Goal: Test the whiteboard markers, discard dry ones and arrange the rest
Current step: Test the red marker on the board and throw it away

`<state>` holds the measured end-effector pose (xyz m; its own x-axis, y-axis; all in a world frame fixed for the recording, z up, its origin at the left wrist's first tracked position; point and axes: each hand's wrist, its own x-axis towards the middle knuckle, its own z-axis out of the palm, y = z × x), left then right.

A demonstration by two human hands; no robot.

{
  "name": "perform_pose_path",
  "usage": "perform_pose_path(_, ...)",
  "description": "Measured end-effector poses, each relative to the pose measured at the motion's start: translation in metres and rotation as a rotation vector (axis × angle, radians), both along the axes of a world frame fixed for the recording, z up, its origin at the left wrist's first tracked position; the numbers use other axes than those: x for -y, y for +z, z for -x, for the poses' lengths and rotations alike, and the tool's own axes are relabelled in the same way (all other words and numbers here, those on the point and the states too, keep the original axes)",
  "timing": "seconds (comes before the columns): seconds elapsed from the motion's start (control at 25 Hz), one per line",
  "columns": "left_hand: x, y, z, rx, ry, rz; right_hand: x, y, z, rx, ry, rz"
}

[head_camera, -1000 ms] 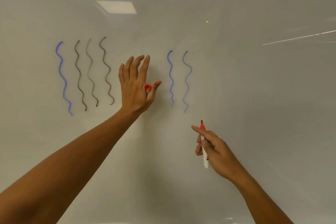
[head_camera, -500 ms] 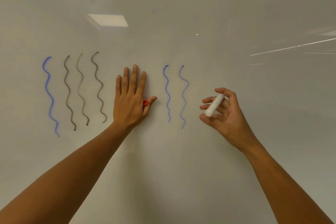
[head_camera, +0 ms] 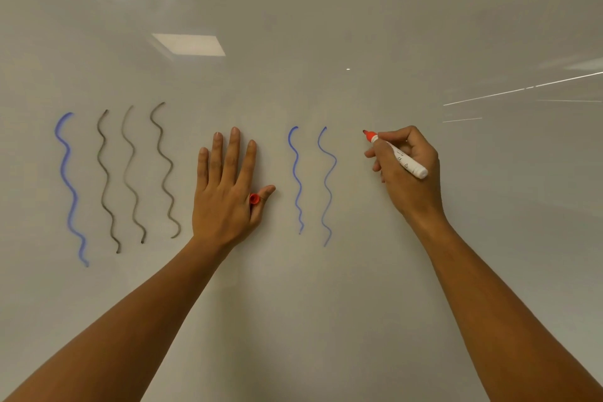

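Observation:
My right hand [head_camera: 406,173] grips a white marker [head_camera: 399,157] with a red tip, uncapped. Its tip touches the whiteboard [head_camera: 326,303] just right of two thin blue wavy lines [head_camera: 311,184]. No red line shows at the tip. My left hand [head_camera: 225,188] lies flat on the board with straight fingers. It pinches the marker's red cap [head_camera: 254,198] between thumb and forefinger.
Further left on the board are three grey-black wavy lines [head_camera: 137,173] and one thick blue wavy line [head_camera: 70,186]. Ceiling lights reflect in the glossy board at the top left. Bare board lies right of my right hand and below both arms.
My right hand turned the marker round in its fingers and rose to the board, setting the tip beside the blue lines. My left hand stayed flat with the cap.

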<state>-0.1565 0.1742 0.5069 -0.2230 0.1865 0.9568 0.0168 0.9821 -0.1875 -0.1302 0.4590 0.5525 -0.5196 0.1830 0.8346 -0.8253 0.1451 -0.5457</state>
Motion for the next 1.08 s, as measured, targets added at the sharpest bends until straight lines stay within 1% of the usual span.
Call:
perform_pose_path(0.16,-0.001,0.000,0.000,0.004,0.017,0.000,0.006,0.003,0.008,-0.035,-0.039,0.002)
perform_pose_path(0.32,-0.001,0.000,0.000,-0.003,0.007,-0.001,0.007,-0.001,0.018,-0.063,-0.026,0.012)
perform_pose_path(0.48,0.000,-0.001,0.000,-0.008,0.012,0.000,0.006,-0.019,0.022,-0.082,-0.039,-0.070)
perform_pose_path(0.52,-0.001,0.000,0.000,-0.007,0.017,0.002,0.002,-0.025,0.024,-0.073,-0.050,-0.071)
perform_pose_path(0.64,-0.001,-0.001,0.001,-0.009,0.012,-0.001,-0.009,-0.046,0.026,-0.040,-0.048,0.036)
perform_pose_path(0.68,-0.001,-0.001,0.001,-0.012,0.013,-0.002,-0.009,-0.054,0.026,-0.030,-0.049,0.044)
perform_pose_path(0.8,-0.001,-0.002,0.000,-0.014,0.015,0.000,-0.004,-0.079,0.021,0.024,-0.040,-0.045)
perform_pose_path(0.84,-0.001,-0.001,0.000,-0.013,0.015,-0.001,-0.006,-0.085,0.020,0.039,-0.035,-0.047)
perform_pose_path(1.0,-0.003,-0.002,-0.001,-0.010,0.010,-0.009,-0.011,-0.107,0.017,0.082,-0.050,0.078)
perform_pose_path(1.08,-0.002,-0.002,-0.001,-0.009,0.011,-0.008,-0.007,-0.121,0.015,0.107,-0.043,0.017)
